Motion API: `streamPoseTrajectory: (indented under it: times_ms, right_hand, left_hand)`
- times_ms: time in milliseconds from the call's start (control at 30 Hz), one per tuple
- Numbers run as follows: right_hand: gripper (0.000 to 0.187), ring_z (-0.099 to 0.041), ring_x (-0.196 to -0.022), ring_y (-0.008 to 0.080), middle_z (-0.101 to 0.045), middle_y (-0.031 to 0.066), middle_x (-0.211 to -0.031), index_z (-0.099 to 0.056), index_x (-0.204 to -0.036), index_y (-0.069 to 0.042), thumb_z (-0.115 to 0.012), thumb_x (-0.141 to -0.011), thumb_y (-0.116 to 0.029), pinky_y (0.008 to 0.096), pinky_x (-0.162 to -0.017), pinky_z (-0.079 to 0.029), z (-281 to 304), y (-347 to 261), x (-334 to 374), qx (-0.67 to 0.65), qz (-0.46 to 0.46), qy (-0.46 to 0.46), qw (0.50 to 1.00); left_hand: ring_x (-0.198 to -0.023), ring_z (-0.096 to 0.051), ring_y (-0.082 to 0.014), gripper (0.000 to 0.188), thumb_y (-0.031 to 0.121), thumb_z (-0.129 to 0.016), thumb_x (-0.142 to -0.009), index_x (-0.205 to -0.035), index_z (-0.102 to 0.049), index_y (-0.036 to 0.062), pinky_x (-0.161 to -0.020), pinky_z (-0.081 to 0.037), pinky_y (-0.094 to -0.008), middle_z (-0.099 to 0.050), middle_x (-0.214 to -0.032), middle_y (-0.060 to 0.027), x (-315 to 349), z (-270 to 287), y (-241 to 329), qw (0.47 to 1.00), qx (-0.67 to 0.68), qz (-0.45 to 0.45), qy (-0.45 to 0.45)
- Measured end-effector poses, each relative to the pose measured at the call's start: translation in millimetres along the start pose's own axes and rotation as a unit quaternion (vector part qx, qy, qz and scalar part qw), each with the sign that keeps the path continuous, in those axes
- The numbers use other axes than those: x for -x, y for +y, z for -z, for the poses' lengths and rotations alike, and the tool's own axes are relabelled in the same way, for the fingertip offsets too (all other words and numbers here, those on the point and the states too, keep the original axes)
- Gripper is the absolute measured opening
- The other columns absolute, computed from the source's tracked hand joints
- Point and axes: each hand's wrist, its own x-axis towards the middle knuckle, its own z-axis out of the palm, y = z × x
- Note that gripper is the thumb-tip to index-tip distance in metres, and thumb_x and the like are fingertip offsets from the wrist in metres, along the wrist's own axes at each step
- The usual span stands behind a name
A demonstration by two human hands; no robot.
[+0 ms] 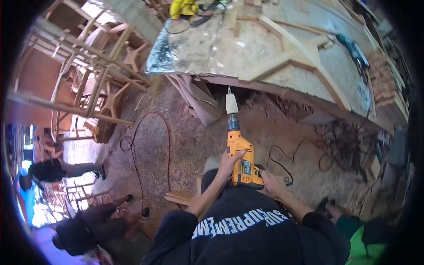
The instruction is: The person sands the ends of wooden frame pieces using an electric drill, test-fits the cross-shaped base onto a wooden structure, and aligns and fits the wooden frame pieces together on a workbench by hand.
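Both of my hands hold a yellow corded-style power drill (242, 152) in front of my body, its nose pointing away from me toward the workbench edge. My left hand (229, 164) is wrapped over the drill's body from the left side, thumb across the top. On the right, my right hand (270, 183) closes round the rear of the drill; its fingers are partly hidden. A pale, tapered block (231, 104), wood-like, sits around the bit beyond the dark chuck (233, 122). The metal tip (229, 89) sticks out past it, close to the bench edge.
A workbench (198, 53) ahead carries a wooden frame (296, 55), a teal power tool (352, 51) and a yellow tool (182, 8). Wooden chair frames (88, 75) stack at left. A red hose (169, 141) crosses the floor. Other people (95, 225) are at lower left and right.
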Motion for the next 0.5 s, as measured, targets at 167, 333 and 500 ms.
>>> streamPoseTrajectory:
  times_ms: [167,333,500]
  right_hand:
    - [0.07,-0.065,-0.077,0.0359,-0.057,0.0148,-0.093,-0.047,-0.124,-0.004,-0.07,-0.076,-0.048,0.0445,-0.062,-0.052,-40.9,-25.4,0.2,-0.034,-0.12,0.011,0.992]
    - [0.07,-0.064,-0.076,0.0365,-0.057,0.015,-0.095,-0.047,-0.124,-0.003,-0.071,-0.076,-0.048,0.0452,-0.063,-0.052,-68.4,-83.0,-40.0,-0.069,-0.207,0.068,0.974]
    - [0.066,-0.064,-0.074,0.0358,-0.058,0.0148,-0.091,-0.051,-0.119,-0.004,-0.073,-0.074,-0.046,0.0451,-0.062,-0.052,-111.8,-156.8,-104.2,-0.077,-0.28,0.183,0.939]
  left_hand:
    - [-0.089,-0.063,-0.0159,0.038,0.018,-0.068,-0.087,-0.116,-0.052,0.0003,-0.078,-0.052,-0.0298,-0.063,-0.104,-0.0082,-26.4,14.0,19.9,0.99,-0.066,0.094,-0.081]
    - [-0.093,-0.064,-0.0184,0.042,0.019,-0.068,-0.087,-0.119,-0.05,-0.0002,-0.079,-0.053,-0.0325,-0.063,-0.105,-0.0099,-59.3,55.0,52.2,0.969,-0.109,0.165,-0.15]
    - [-0.087,-0.065,-0.019,0.042,0.02,-0.07,-0.086,-0.117,-0.051,-0.0004,-0.075,-0.054,-0.0313,-0.064,-0.101,-0.0095,-95.1,107.1,95.6,0.948,-0.145,0.18,-0.219]
